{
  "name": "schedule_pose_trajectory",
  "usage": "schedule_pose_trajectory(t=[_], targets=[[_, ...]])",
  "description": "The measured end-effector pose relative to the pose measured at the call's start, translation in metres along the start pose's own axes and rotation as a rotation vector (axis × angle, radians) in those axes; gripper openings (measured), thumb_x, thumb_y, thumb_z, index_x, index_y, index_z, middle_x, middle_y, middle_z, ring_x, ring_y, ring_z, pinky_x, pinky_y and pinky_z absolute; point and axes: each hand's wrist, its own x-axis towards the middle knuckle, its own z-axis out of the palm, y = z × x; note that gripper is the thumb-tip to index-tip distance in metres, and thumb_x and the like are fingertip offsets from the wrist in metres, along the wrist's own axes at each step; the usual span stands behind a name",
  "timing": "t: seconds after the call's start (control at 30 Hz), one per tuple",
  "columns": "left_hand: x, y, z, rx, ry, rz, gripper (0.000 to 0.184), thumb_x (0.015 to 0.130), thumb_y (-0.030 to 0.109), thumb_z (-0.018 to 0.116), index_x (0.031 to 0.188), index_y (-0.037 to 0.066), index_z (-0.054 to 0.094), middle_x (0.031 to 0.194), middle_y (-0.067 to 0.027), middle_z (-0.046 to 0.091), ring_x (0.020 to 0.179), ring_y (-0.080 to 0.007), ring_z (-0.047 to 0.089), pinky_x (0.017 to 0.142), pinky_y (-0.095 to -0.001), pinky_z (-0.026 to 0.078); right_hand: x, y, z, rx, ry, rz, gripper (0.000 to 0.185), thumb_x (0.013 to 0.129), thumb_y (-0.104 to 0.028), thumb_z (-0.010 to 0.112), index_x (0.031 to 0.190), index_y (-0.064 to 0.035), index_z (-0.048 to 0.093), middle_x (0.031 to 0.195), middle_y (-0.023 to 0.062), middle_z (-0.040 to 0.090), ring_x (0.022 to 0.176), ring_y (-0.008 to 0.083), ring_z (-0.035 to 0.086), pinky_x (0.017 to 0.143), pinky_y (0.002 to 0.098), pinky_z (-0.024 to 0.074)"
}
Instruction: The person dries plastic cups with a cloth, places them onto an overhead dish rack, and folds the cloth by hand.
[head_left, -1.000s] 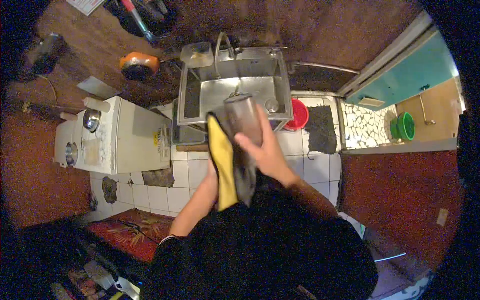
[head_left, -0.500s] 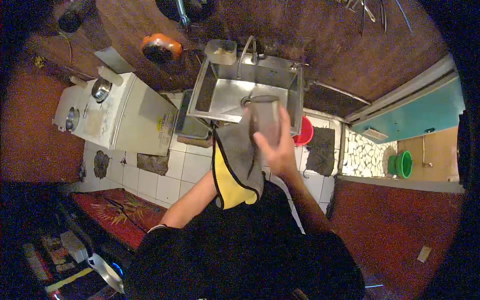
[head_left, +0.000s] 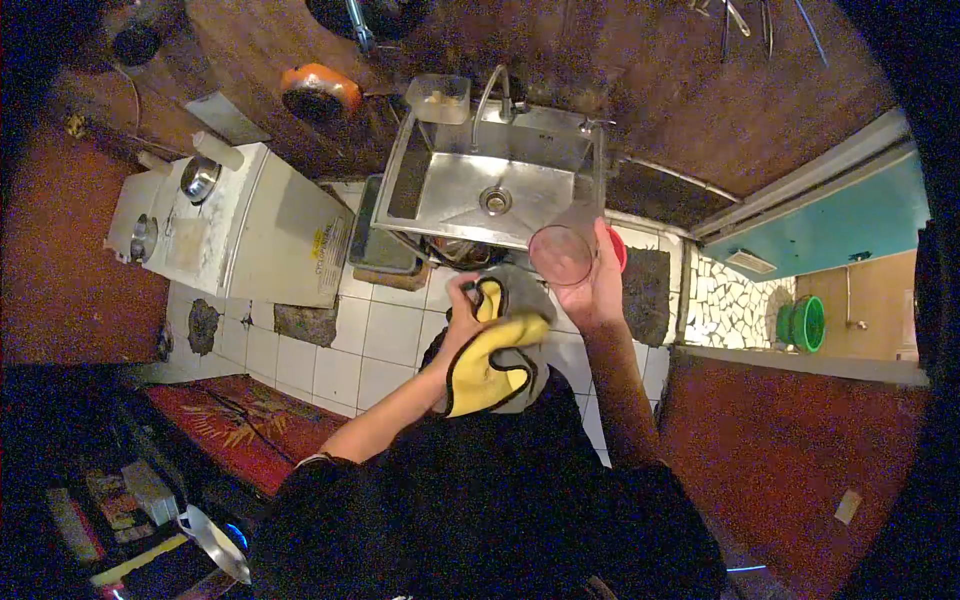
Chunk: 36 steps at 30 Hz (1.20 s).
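Observation:
My left hand (head_left: 464, 325) grips a grey and yellow microfiber cloth (head_left: 488, 375) with black edging, which hangs bunched in front of my body. To the right, my right hand (head_left: 596, 285) holds a clear drinking glass (head_left: 560, 254), its round end facing me. The glass is apart from the cloth and sits over the front right corner of the steel sink (head_left: 450, 232). Part of my right hand's fingers lies behind the glass.
A gooseneck faucet (head_left: 482, 105) rises at the sink's back, beside a clear plastic container (head_left: 440, 100). Behind my right hand is a red bucket (head_left: 617, 250). A white cabinet (head_left: 290, 235) with metal bowls on top stands left; a green bucket (head_left: 803, 325) is at far right.
The glass has moved down and right, away from the cloth, and turned its round end toward me. My left hand has come into sight, with the cloth more bunched and its yellow side showing.

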Motion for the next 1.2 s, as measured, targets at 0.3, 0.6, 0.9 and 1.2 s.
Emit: schedule_pose_trajectory(t=[0.3,0.6,0.9,1.2], targets=[[-0.013,0.091,0.034,0.557,0.098,0.692,0.036,0.063,-0.003,0.068,0.097,0.009,0.071,0.109,-0.0142,0.050,0.104,-0.0324,0.054,0.092,-0.0382,0.047,0.003,0.024,-0.015,-0.195,0.095,-0.075,0.047,0.098,-0.043,0.053,0.127,-0.0062,0.052,0.118,0.0124,0.063,0.107,0.0283,0.062,0.097,0.0414,0.0490],[-0.004,0.074,0.047,0.475,-0.081,0.429,0.053,0.065,0.004,0.074,0.118,0.004,0.066,0.118,-0.0180,0.064,0.111,-0.0325,0.063,0.094,-0.0392,0.050,0.014,0.039,-0.060,-0.159,0.108,-0.284,0.051,0.095,-0.042,0.058,0.128,-0.0048,0.051,0.117,0.0118,0.061,0.102,0.0272,0.062,0.091,0.0415,0.0497],[0.007,0.064,0.048,0.649,-0.378,0.196,0.090,0.070,0.029,0.081,0.143,-0.002,0.038,0.136,-0.0277,0.051,0.129,-0.0411,0.048,0.110,-0.0439,0.038,-0.004,0.057,-0.051,-0.344,0.083,-0.322,0.067,0.093,-0.035,0.060,0.147,-0.0079,0.029,0.126,0.0157,0.054,0.109,0.0287,0.059,0.093,0.0396,0.0494],[-0.002,0.033,0.010,0.499,-0.776,0.222,0.051,0.075,0.007,0.072,0.125,0.004,0.060,0.123,-0.0145,0.065,0.115,-0.0297,0.062,0.100,-0.0373,0.047,0.014,0.007,-0.117,-0.399,0.129,-0.611,0.048,0.093,-0.023,0.062,0.130,0.0036,0.047,0.126,0.0183,0.056,0.113,0.0308,0.058,0.093,0.0413,0.0507]])
